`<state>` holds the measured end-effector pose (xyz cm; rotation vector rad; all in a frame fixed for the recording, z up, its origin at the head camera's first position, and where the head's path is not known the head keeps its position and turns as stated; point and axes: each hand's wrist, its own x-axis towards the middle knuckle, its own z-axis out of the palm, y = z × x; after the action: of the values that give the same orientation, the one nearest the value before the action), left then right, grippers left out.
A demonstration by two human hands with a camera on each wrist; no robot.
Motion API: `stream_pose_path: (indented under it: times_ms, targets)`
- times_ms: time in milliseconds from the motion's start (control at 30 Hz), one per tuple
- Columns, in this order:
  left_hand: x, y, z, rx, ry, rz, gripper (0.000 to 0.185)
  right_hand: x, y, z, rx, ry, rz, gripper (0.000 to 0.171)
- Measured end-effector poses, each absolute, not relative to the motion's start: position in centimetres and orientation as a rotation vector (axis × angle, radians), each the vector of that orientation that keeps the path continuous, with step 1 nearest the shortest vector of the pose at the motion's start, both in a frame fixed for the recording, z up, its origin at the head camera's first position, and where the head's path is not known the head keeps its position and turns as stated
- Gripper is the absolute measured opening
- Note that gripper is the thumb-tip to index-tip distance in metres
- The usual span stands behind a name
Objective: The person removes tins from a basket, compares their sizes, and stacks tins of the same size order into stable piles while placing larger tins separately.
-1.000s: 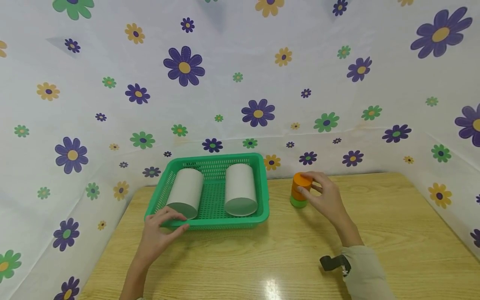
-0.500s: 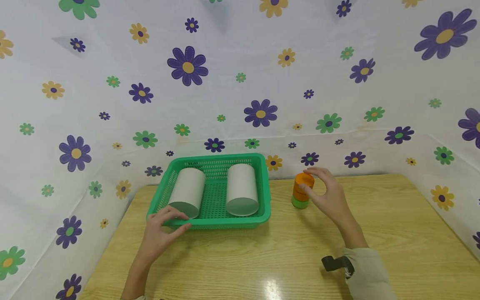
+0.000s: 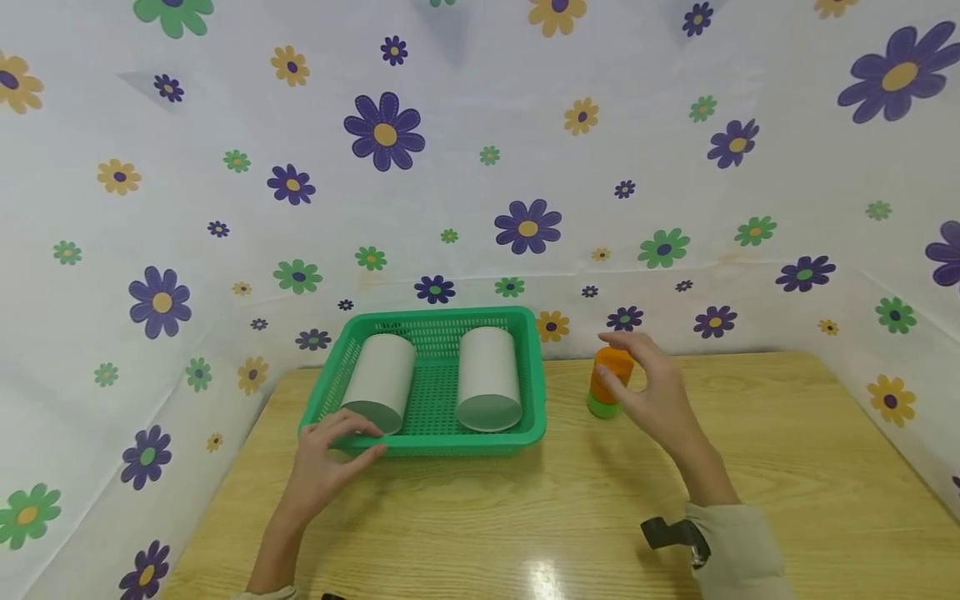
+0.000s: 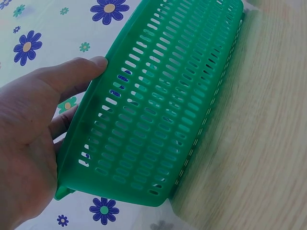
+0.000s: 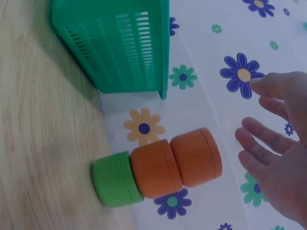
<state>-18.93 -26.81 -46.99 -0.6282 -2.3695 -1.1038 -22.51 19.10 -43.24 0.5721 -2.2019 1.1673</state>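
My left hand (image 3: 322, 467) holds the near rim of a green plastic basket (image 3: 457, 448) at its left part. In the left wrist view the thumb lies at the rim's outer side and fingers show behind it. Two white cylinders (image 3: 381, 379) lie on their sides in the basket. Right of it stands a stack of small round pots: a green pot (image 5: 112, 179) at the bottom, then an orange pot (image 5: 153, 170) and another orange pot (image 5: 195, 157) on top. My right hand (image 3: 656, 400) hovers beside the top pot, thumb and fingers spread and apart from it.
All this stands on a wood-grain table (image 3: 465, 525). A white flower-printed sheet (image 3: 450, 175) rises behind the table's far edge and along both sides. A black strap (image 3: 667, 532) sits at the right sleeve (image 3: 738, 546).
My right hand's fingers have parted from the top orange pot and backed off a little. The stack stays standing. My left hand keeps its hold on the basket rim; the head view shifts slightly.
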Motion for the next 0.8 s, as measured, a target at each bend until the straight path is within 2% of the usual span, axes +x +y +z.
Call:
stream_pose_path:
  times_ms: [800]
  targets:
    - [-18.9,-26.9,-47.0,-0.624,-2.392,-1.117,0.023,-22.2,13.3,-43.1,0.785,-2.292,1.203,0.043]
